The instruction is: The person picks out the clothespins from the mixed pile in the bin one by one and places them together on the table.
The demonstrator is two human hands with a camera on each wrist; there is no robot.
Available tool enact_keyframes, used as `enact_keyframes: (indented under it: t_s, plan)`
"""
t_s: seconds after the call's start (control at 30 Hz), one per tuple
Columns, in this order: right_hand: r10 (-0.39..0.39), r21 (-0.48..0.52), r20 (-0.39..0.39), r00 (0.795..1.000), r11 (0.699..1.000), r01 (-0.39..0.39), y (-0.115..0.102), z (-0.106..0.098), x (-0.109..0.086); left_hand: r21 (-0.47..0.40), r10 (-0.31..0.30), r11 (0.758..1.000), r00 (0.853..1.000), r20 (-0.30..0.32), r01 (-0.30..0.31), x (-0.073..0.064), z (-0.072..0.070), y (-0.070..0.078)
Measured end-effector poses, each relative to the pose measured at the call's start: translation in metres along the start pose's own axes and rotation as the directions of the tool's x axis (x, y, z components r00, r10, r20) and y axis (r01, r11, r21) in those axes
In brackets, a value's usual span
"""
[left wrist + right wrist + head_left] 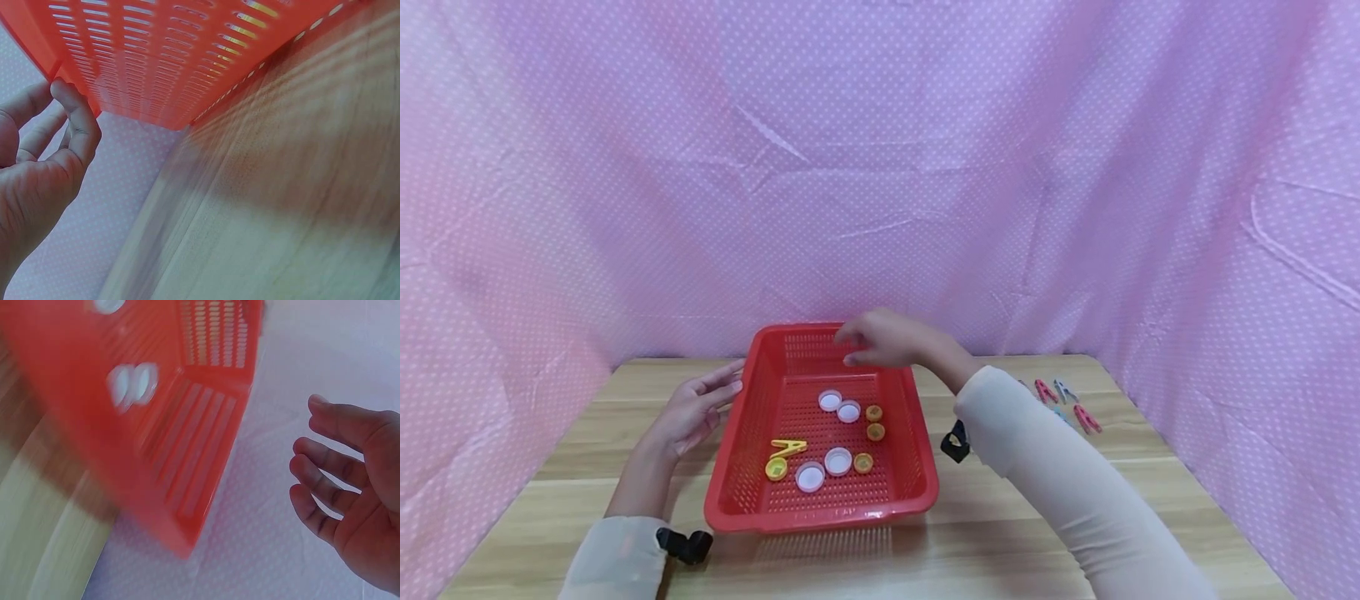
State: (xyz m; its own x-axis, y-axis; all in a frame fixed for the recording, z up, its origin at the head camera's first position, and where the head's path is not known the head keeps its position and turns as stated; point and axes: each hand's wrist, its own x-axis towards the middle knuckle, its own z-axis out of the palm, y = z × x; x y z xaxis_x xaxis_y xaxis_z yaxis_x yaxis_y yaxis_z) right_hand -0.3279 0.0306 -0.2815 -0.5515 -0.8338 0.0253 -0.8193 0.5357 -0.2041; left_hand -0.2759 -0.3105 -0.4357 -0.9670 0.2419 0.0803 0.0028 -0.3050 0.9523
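A red plastic basket (730,492) stands on the table. On its perforated floor lie a yellow clothespin (788,448), a yellow cap (777,469), several round white caps (838,461) and a few small orange-yellow caps (876,432). My left hand (691,417) is at the basket's left side; the left wrist view shows its thumb and a finger pinching the rim. Over the far right part of the basket hovers my right hand (883,337), fingers loosely bent. In the right wrist view nothing lies in that hand, which is apart from the rim.
Several pink and blue clothespins (1087,419) lie on the right of the wooden table (1000,550), some partly hidden by the right sleeve (1037,450). A pink dotted curtain (880,192) hangs behind the table and along both sides.
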Motion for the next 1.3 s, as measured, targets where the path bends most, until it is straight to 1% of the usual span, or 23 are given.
enact_keyframes:
  t_s: [0.13, 0.27, 0.37, 0.47, 0.63, 0.83, 1.03, 1.13, 1.3]
  plan:
    - [-0.049, 0.008, -0.001, 0.999, 0.999, 0.049, -0.012, 0.004, 0.02, -0.005, 0.001, 1.0, 1.0, 0.005, -0.001, 0.0, -0.001, -0.002]
    - [-0.093, 0.024, -0.029, 0.995, 0.995, 0.093, -0.021, 0.012, 0.037, -0.007, 0.001, 1.0, 1.0, 0.003, -0.001, 0.001, -0.001, -0.003]
    - [-0.105, 0.038, -0.039, 0.994, 0.994, 0.107, -0.025, 0.02, 0.048, 0.001, -0.003, 1.0, 1.0, -0.009, 0.003, 0.002, 0.0, -0.003]
    - [-0.105, 0.085, -0.032, 0.994, 0.991, 0.107, -0.027, 0.03, 0.056, 0.01, -0.006, 1.0, 1.0, -0.014, 0.006, 0.002, 0.0, -0.004]
    - [-0.072, 0.171, -0.014, 0.997, 0.983, 0.073, -0.028, 0.049, 0.063, 0.02, -0.011, 1.0, 1.0, -0.021, 0.011, 0.003, 0.0, -0.005]
    - [-0.04, 0.245, 0.035, 0.999, 0.969, 0.03, -0.03, 0.071, 0.069, 0.005, -0.029, 1.0, 0.999, -0.021, 0.029, 0.003, -0.002, -0.003]
    - [-0.037, 0.274, 0.069, 0.997, 0.962, 0.017, -0.031, 0.087, 0.073, 0.028, -0.032, 0.999, 0.999, -0.02, 0.033, 0.003, -0.002, -0.003]
    - [-0.036, 0.288, 0.1, 0.994, 0.958, 0.006, -0.03, 0.092, 0.074, 0.043, -0.034, 0.998, 0.999, -0.019, 0.035, 0.004, -0.002, -0.003]
    - [-0.046, 0.296, 0.145, 0.988, 0.955, 0.001, -0.028, 0.1, 0.078, 0.025, -0.028, 0.999, 0.999, -0.021, 0.028, 0.005, -0.003, -0.001]
